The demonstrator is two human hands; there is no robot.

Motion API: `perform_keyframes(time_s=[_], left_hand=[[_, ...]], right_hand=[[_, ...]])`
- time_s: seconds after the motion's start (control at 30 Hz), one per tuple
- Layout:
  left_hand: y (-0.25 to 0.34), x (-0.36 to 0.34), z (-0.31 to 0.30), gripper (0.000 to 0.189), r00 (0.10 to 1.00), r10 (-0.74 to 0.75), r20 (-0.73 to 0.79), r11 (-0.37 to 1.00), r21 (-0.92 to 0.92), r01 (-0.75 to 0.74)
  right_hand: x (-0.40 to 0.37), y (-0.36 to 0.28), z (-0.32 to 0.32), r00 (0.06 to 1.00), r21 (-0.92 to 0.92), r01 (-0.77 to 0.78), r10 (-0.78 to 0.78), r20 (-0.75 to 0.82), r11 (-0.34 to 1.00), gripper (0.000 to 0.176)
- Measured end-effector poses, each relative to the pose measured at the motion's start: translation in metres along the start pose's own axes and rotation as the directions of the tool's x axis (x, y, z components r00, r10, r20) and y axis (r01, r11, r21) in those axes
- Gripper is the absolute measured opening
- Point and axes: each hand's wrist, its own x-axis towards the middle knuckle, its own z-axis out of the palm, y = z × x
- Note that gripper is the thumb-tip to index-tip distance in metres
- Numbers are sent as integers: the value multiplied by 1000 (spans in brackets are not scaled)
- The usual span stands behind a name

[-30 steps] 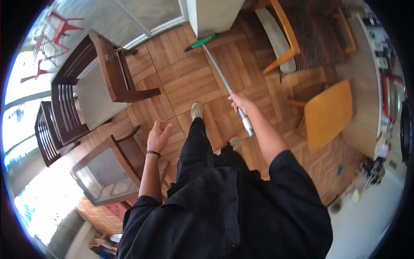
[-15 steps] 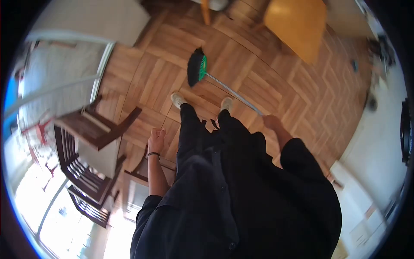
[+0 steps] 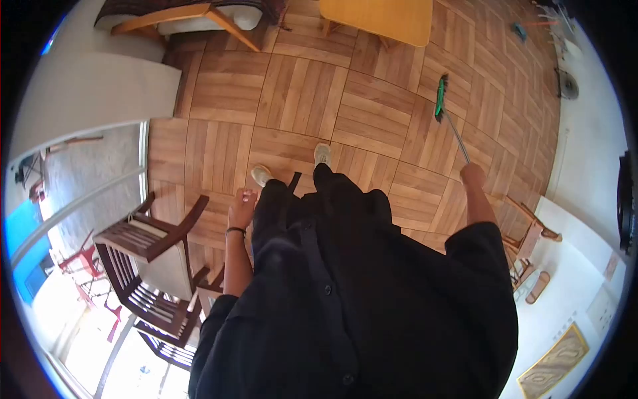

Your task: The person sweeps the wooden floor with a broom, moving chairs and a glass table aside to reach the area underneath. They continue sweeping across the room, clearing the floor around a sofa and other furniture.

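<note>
While we stand on the parquet floor [image 3: 299,93], our right hand [image 3: 473,175] wraps fully round the broom [image 3: 454,133] by its handle, the green head down on the floor far right; our left hand [image 3: 241,207] hangs loosely curled, empty, near 1 dark chair [image 3: 149,233].

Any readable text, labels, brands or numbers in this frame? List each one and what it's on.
None can be read in the head view.
Green-headed broom with a metal handle, gripped by the right hand: no label shows.
Wood-grain framed picture: pattern only, no words.
Small pale card on the white wall: too small and blurred to read.
Black wristband by the empty left hand: no print.
</note>
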Motion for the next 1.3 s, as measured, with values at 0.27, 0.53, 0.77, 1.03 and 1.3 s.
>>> perform_keyframes(time_s=[0.27,0.53,0.77,1.03,1.3], left_hand=[[30,-23,1,35,996,24,-84,998,-54,-28],[-64,-144,-1,38,954,-137,-268,975,-208,82],[-200,-304,46,40,779,-539,-320,792,-507,340],[-220,-383,116,41,606,-709,-361,639,-692,335],[-168,-334,156,38,728,-652,-213,597,-736,320]], right_hand=[[-132,-35,-28,977,63,197,-202,74,978,45],[-278,-224,17,645,-37,764,-761,68,644,43],[-466,-367,33,360,-61,933,-913,190,355,41],[-535,-410,105,349,-121,937,-884,312,327,33],[-320,-270,120,577,-61,807,-760,299,588,53]])
